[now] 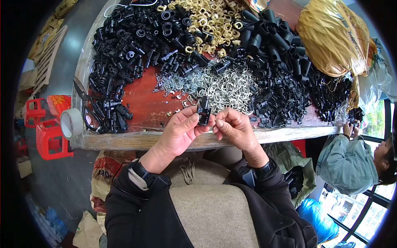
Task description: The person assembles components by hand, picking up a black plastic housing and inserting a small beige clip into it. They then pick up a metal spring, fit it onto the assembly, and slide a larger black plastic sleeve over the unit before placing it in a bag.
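My left hand (177, 134) grips a small black plastic fitting (204, 110) upright between thumb and fingers, above the table's near edge. It has a narrower top and a wider lower body. Close beside it, my right hand (240, 130) is closed in a pinch; whatever its fingertips hold is too small to name. Just beyond my hands lies a heap of small silvery bent metal clips (233, 87). Similar black fittings (124, 45) are piled at the left.
Gold-coloured rings (213, 22), black tubes (277, 39) and small black parts (281, 101) cover the table's far and right sides. Scissors (84, 97) and a tape roll (72, 123) sit at the left edge. A yellow sack (335, 37) stands far right; another person (347, 161) works there.
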Demonstrator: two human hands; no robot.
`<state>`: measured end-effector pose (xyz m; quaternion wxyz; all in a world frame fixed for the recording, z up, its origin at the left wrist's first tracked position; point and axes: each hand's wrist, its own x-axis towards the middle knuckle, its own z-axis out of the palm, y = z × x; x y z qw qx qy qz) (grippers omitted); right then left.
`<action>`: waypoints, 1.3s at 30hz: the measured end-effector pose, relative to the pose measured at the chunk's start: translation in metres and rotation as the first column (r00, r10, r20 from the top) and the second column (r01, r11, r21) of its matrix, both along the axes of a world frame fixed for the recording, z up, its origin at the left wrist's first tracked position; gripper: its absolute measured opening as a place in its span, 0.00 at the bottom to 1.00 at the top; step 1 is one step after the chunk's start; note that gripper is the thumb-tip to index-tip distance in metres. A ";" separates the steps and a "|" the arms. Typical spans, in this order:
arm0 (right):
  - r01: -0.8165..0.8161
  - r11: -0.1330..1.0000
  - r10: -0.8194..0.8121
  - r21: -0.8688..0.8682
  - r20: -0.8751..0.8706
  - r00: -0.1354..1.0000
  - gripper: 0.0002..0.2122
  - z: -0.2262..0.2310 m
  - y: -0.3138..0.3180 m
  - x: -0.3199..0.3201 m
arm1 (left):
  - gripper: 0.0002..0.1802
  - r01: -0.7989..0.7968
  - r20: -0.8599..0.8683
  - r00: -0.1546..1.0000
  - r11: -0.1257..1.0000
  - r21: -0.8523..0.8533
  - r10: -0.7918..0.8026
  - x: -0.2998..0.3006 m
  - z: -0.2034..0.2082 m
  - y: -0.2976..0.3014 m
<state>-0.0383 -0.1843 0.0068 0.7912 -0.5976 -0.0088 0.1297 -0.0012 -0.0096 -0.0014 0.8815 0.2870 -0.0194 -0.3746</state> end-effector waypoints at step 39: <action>0.010 0.991 0.011 0.134 -0.154 0.988 0.04 -0.006 -0.003 -0.006 | 0.15 -0.036 0.050 0.998 0.998 0.055 0.033 -0.011 -0.004 0.002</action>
